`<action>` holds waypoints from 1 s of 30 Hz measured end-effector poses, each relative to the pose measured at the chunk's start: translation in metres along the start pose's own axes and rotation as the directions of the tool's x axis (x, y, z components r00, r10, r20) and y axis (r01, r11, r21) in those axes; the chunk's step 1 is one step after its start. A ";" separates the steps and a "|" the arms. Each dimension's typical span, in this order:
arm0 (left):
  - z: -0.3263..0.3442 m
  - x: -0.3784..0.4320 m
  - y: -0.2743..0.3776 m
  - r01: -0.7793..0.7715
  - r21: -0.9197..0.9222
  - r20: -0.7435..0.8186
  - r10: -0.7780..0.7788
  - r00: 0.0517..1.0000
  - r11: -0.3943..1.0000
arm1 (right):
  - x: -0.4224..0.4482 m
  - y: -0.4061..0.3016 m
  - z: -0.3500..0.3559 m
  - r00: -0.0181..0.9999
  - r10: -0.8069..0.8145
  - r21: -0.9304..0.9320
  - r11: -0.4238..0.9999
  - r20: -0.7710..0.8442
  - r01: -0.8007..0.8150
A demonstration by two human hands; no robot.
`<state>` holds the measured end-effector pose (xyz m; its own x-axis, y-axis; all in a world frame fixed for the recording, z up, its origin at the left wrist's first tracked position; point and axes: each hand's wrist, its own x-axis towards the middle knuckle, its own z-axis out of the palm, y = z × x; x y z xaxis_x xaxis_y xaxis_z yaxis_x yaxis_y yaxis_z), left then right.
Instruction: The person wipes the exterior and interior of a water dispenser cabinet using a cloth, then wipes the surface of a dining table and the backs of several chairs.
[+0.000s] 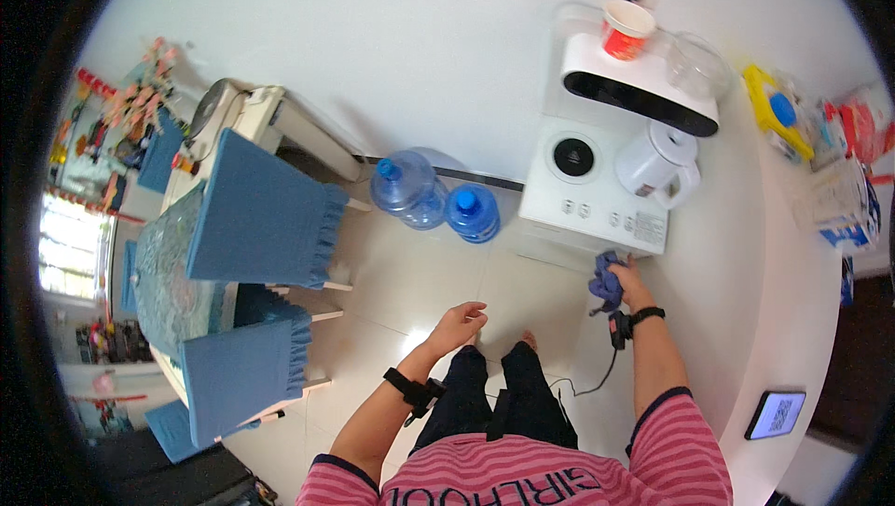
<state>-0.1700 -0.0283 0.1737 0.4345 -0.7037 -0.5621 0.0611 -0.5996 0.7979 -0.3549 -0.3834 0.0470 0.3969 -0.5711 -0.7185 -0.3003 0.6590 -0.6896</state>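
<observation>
My right hand [633, 286] grips a crumpled blue-purple cloth [605, 284]. It is at the front right corner of a white water dispenser [601, 209], and I cannot tell whether the cloth touches it. On the dispenser's top stands a white electric kettle [650, 163], beside a round black heating plate [573, 156]. A paper cup [624, 34] and a clear glass vessel [696, 66] rest on its raised back part. Holding nothing, my left hand [458, 328] hangs above the tiled floor with its fingers loosely bent.
Large blue water bottles [473, 214] stand on the floor by the wall. To the left, blue-covered chairs [262, 216] surround a table with a patterned cloth [168, 279]. A curved white counter [783, 310] on the right bears a phone [776, 415] and a yellow pack [776, 111].
</observation>
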 end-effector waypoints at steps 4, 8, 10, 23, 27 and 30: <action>-0.023 -0.018 -0.001 0.011 -0.082 -0.070 -0.017 0.997 0.997 | -0.011 0.018 0.000 0.985 0.071 0.041 0.996 0.160 -0.079; -0.045 -0.029 -0.023 -0.015 -0.149 -0.140 -0.006 0.990 0.989 | -0.029 0.047 0.018 0.889 0.210 -0.087 0.978 0.406 -0.191; -0.058 -0.031 -0.029 -0.024 -0.139 -0.162 0.001 0.987 0.990 | -0.035 0.055 0.031 0.902 0.264 -0.156 0.962 0.341 -0.222; -0.239 -0.060 -0.049 -0.365 -0.355 -0.444 0.188 0.876 0.861 | -0.094 -0.018 0.284 0.623 0.215 -0.165 0.977 0.752 -0.138; -0.301 -0.096 -0.029 -0.367 -0.399 -0.575 0.083 0.814 0.840 | -0.091 -0.019 0.382 0.607 0.251 -0.110 0.959 0.754 -0.260; -0.337 -0.094 -0.027 -0.421 -0.448 -0.611 0.073 0.788 0.789 | -0.077 -0.022 0.438 0.723 0.251 -0.039 0.954 0.643 -0.296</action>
<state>0.0905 0.1827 0.2783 0.8961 -0.3656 -0.2516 0.2680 -0.0062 0.9634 0.0015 -0.1397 0.1567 0.7698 0.0673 -0.6348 -0.4380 0.7790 -0.4486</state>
